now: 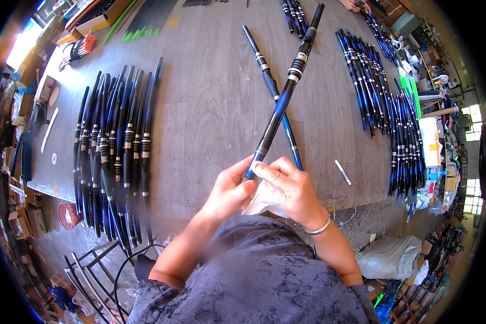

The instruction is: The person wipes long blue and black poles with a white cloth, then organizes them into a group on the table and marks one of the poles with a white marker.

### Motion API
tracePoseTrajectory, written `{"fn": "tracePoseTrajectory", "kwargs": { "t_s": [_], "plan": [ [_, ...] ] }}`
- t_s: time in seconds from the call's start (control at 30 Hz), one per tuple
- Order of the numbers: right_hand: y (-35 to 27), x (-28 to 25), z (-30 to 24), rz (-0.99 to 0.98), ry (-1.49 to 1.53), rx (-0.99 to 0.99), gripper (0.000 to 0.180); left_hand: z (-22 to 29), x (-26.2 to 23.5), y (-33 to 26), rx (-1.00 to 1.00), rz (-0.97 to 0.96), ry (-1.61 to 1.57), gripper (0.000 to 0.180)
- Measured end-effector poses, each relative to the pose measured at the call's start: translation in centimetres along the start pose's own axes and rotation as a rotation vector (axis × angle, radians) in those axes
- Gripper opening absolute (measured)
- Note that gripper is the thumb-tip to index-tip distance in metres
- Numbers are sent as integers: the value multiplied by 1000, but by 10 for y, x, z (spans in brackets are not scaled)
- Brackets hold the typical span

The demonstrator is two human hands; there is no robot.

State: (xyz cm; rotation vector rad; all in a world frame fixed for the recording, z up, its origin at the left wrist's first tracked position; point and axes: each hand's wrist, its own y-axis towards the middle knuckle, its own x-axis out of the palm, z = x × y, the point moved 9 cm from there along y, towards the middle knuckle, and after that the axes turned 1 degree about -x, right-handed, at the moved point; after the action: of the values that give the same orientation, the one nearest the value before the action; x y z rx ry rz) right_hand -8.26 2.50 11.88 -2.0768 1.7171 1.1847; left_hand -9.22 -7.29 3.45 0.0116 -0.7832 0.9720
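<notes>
A dark blue and black telescopic fishing rod [277,115] slants up and away from my hands, its lower end near my body. My left hand [228,190] is closed round that lower end. With thumb and fingers, my right hand [292,189] pinches a white cloth [267,200] against the rod, just beside my left hand. The cloth hangs down between both hands. Behind the held rod, a second fishing rod [268,78] lies on the table and crosses under it. To the right of my right hand lies a white marker pen [342,172].
The wooden-topped table [200,108] carries a row of fishing rods [116,140] at left and more bundles of rods [367,81] at right. A person's hand [353,4] shows at the far right edge. A metal frame [94,275] stands below left, a white sack [390,258] below right.
</notes>
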Motion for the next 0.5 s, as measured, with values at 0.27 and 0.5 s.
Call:
{"fn": "tracePoseTrajectory", "kwargs": {
  "t_s": [0.27, 0.5],
  "plan": [
    [-1, -4, -2, -25, 18, 3, 40, -7, 3, 1, -29, -25, 30, 61],
    [-7, -51, 56, 260, 809, 476, 28, -4, -3, -1, 24, 2, -20, 61]
  ]
}}
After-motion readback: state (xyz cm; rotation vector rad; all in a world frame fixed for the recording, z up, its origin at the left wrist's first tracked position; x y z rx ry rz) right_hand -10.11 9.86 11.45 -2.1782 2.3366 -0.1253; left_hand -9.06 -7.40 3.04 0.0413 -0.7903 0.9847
